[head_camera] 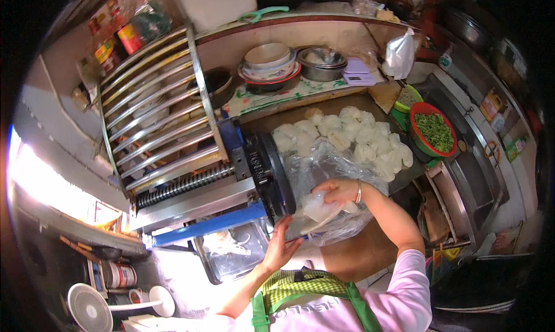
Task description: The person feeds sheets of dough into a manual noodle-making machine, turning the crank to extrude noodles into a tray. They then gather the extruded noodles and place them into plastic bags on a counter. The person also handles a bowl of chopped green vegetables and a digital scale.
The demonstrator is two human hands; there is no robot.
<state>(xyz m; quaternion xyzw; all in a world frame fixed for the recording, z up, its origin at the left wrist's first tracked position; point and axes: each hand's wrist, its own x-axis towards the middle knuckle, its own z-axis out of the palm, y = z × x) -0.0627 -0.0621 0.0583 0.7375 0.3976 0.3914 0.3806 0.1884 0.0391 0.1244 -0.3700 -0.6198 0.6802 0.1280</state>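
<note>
My right hand [340, 190], with a bangle at the wrist, grips a whitish, smooth piece that looks like dough [318, 207] over a clear plastic sheet [342, 171]. Close to the black wheel of a blue-framed machine with metal rollers [197, 189] is my left hand [282, 247], its fingers spread and nothing seen in it. Beyond the sheet, many pale dough pieces [377, 137] lie heaped on the dark worktop [277, 117]. What lies under the right hand's fingers is partly hidden.
A red-rimmed basin of chopped greens [433, 132] and a green bowl [407, 99] stand at the right. Stacked enamel basins [269, 65], metal bowls [322, 63] and a purple scale [359, 72] sit on the back shelf. A tray [234, 249] lies below the machine; a white fan [91, 308] stands lower left.
</note>
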